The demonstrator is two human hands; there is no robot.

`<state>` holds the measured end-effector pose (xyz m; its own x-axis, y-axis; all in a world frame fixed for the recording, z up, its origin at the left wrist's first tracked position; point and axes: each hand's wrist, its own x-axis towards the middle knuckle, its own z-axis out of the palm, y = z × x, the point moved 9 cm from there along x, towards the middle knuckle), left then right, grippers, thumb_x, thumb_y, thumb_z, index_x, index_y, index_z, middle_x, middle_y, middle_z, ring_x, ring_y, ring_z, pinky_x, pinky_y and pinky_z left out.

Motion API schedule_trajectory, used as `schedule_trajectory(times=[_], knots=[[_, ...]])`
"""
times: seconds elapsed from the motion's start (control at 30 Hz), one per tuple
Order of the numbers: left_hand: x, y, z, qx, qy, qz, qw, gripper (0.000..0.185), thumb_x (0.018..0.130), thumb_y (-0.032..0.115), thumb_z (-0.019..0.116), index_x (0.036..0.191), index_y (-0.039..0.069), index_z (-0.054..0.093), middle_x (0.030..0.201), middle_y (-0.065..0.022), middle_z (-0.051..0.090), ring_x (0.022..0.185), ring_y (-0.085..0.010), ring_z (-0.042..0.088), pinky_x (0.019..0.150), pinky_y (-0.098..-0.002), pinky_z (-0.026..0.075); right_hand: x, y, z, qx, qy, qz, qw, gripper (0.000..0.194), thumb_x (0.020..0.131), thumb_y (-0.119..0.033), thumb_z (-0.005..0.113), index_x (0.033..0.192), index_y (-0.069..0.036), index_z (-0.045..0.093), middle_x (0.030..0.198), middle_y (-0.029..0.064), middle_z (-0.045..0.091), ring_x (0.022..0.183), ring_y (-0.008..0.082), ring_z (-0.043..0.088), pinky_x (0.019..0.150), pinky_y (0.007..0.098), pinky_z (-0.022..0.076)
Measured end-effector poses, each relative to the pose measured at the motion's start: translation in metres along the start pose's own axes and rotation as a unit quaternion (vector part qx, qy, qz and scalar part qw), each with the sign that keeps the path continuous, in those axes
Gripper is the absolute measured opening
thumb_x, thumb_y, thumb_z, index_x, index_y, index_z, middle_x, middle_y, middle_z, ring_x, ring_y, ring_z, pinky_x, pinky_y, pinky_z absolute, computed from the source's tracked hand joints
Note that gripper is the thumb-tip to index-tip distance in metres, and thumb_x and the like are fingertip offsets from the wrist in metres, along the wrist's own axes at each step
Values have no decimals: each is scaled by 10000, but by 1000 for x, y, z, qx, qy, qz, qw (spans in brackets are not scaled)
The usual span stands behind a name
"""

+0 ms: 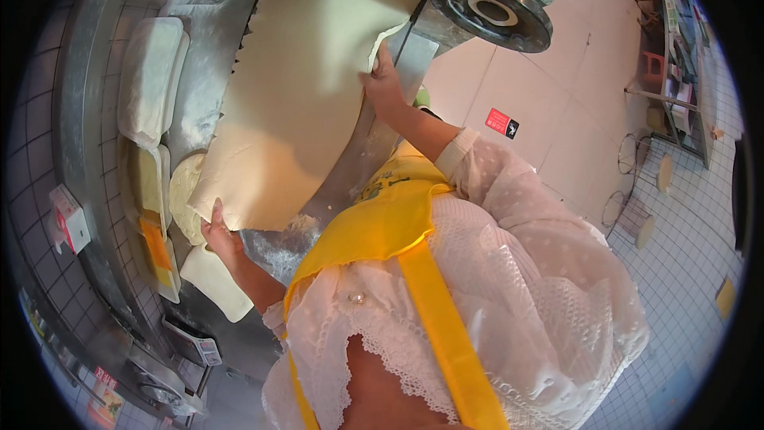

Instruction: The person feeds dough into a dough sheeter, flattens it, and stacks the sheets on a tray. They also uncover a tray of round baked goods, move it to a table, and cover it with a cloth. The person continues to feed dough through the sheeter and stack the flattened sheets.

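A wide sheet of dough (286, 95) spreads over the floured metal worktop (280, 257), its left edge ragged. My left hand (224, 236) grips the sheet's near left corner, thumb on top. On the sheet's right side, my right hand (382, 80) holds the edge, where a strip of dough lifts and curls upward. Beside my left hand lies a mound of pale dough (188, 197), partly under the sheet's corner. A white plastic scraper or board (218, 283) rests just below it, partly behind my left forearm.
A metal machine with a round black wheel (490, 12) stands at the upper right. White plastic trays (149, 80) line the worktop's left side, one with an orange piece (156, 245) in it. A small box (70, 218) sits on the left ledge. Shelving (674, 83) stands across the tiled floor.
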<state>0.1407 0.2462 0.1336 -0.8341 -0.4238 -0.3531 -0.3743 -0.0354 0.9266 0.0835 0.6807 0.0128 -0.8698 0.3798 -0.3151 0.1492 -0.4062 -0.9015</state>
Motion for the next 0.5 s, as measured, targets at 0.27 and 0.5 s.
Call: schedule_trajectory(times=[0.27, 0.5], knots=[[-8, 57, 78, -62, -49, -15, 997, 450, 827, 37, 574, 1253, -21, 439, 1178, -147, 541, 1022, -248, 569, 825, -373, 511, -36, -8, 11, 50, -89, 142, 985, 732, 802, 67, 484, 1430, -83, 138, 1226, 72, 478, 1010, 147, 509, 814, 277, 448], [-10, 97, 303, -126, -319, 118, 932, 689, 797, 40, 614, 1380, 35, 247, 1346, -181, 355, 1270, -301, 344, 1032, -434, 313, -24, -25, -75, -259, -14, -6, 966, 523, 828, 38, 487, 1322, -78, 362, 1225, 98, 488, 1014, 188, 539, 810, 285, 465]])
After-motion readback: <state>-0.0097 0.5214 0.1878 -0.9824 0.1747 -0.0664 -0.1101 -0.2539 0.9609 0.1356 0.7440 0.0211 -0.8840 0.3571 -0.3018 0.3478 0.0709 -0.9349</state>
